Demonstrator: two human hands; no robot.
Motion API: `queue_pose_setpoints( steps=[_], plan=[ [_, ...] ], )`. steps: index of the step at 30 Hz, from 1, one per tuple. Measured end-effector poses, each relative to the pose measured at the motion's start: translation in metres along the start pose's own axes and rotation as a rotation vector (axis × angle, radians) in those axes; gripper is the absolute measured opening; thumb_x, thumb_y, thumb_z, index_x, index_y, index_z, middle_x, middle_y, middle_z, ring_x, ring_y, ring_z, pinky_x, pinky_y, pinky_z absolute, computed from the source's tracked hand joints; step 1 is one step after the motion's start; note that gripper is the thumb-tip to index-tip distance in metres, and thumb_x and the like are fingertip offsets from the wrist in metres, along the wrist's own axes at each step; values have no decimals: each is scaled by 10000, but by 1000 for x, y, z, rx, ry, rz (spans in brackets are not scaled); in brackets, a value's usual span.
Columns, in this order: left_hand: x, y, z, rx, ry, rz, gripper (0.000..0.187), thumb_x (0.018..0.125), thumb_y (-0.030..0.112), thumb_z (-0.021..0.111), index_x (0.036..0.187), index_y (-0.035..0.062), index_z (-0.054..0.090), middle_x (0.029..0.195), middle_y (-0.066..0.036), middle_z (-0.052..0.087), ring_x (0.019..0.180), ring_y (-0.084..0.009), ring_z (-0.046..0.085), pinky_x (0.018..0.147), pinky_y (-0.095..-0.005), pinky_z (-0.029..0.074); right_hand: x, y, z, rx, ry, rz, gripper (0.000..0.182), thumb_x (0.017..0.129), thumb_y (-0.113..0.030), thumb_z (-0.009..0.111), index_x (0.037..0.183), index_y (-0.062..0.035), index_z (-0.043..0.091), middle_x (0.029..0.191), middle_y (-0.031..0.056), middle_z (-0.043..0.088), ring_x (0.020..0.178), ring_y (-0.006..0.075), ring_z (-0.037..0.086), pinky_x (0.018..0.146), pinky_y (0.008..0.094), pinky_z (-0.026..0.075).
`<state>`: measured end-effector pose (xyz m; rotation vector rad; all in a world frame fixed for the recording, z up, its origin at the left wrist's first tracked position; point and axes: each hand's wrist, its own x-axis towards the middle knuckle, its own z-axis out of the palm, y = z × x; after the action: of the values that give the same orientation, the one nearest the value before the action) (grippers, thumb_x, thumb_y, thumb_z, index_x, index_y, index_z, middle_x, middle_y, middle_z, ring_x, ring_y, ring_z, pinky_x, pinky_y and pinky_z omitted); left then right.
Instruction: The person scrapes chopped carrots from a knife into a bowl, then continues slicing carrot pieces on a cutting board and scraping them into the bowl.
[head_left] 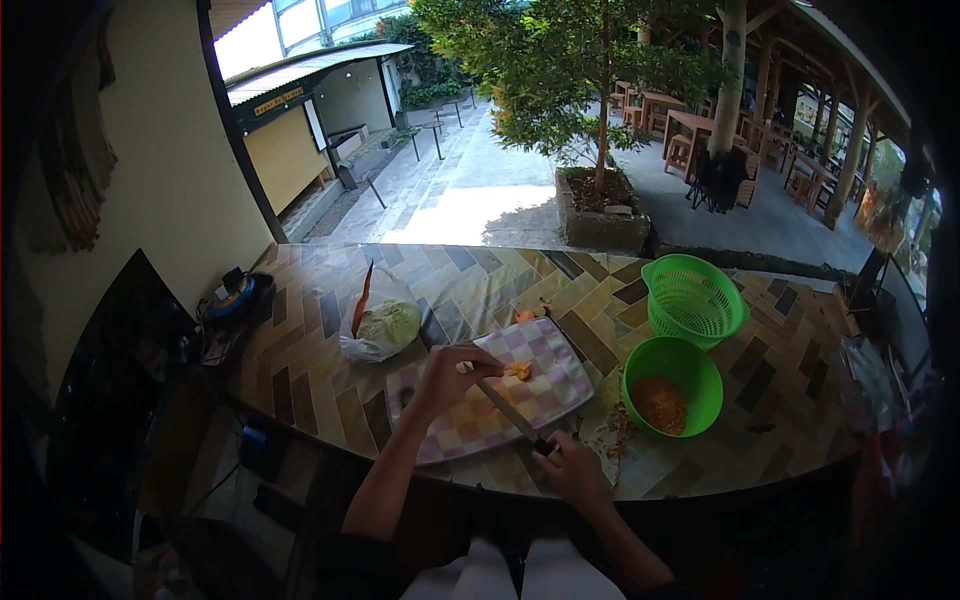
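My right hand [573,465] is wrapped round the dark handle of a kitchen knife [513,412], whose blade slants up and left over a pink-and-white checkered cutting board [455,430]. At the blade's far end is my left hand [455,375], fingers pinched together. A small pale bit shows by those fingers, and what they hold is not clear. Just beyond the fingertips, some orange pieces [518,371] lie on the board. To the right, a green bowl [713,385] contains an orange, shredded-looking heap [660,403].
A green colander [735,300] stands behind the bowl. At the back left, a cabbage [388,325] sits in a clear plastic bag with a carrot [362,300] beside it. Peelings [618,430] lie between board and bowl. Reddish scraps [530,313] are behind the board.
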<state>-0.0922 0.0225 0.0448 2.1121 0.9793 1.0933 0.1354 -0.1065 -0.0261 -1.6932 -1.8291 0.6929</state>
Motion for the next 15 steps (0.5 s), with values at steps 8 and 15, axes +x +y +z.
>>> queue_pose_setpoints(
  steps=[8, 15],
  plan=[
    [-37, -55, 14, 72, -161, 9, 153, 779, 4, 691, 921, 7, 749, 912, -109, 718, 852, -248, 678, 776, -345, 531, 1, 7, -8, 204, 116, 20, 331, 856, -311, 726, 996, -40, 596, 734, 186, 658, 736, 382, 672, 637, 437, 496],
    [-36, -72, 29, 196, -219, 124, 159, 751, 24, 707, 903, 33, 755, 937, -88, 713, 992, -239, 619, 902, -371, 493, -6, 8, -5, 166, 135, 27, 340, 846, -316, 736, 977, -32, 602, 740, 186, 653, 744, 372, 671, 637, 441, 493]
  ],
)
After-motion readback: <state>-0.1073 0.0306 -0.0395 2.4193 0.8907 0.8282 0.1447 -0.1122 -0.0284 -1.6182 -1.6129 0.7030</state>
